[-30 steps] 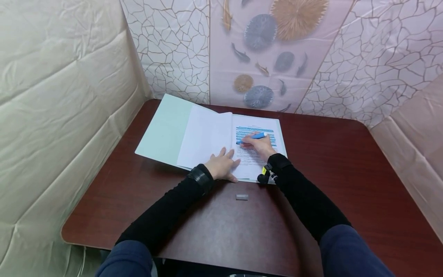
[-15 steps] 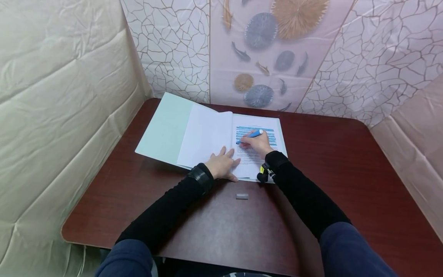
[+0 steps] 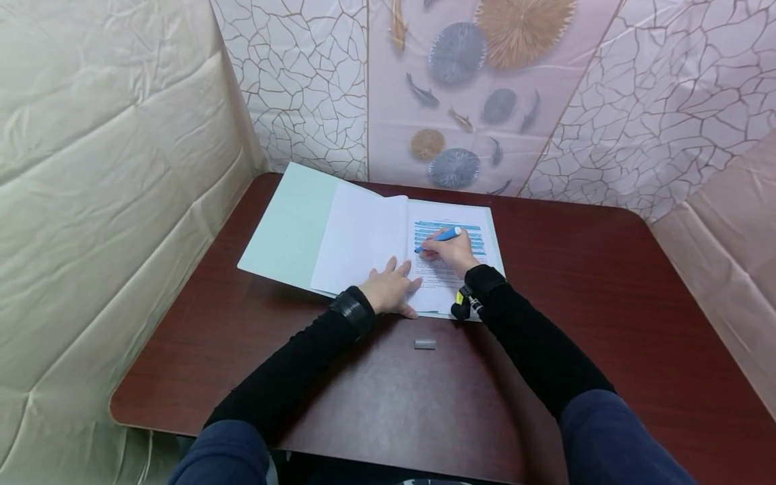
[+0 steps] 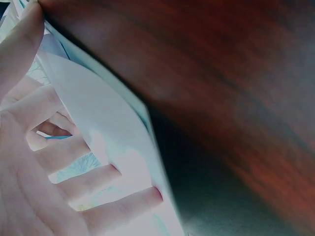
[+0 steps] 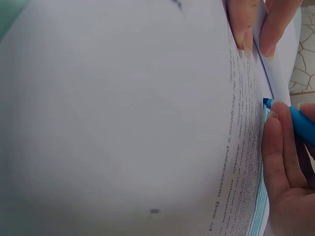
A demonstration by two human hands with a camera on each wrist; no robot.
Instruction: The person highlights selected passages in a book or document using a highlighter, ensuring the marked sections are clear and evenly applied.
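A pale green folder lies spread on the table, with a blank white sheet turned to its left side. On the right side is a printed page whose upper lines are marked in blue. My right hand pinches a blue highlighter, its tip at the left margin just below the marked lines. With fingers spread, my left hand rests across the lower inner part of the pages near the fold. The left wrist view shows its straight fingers against the paper.
A small grey cap-like piece lies on the dark red-brown table between my forearms. Behind the table hangs a patterned cloth, and a cream padded drape stands along the left side.
My right hand has shifted slightly to the left and the highlighter now stands a bit steeper, its tip still at the line's start. The left hand stays in place.
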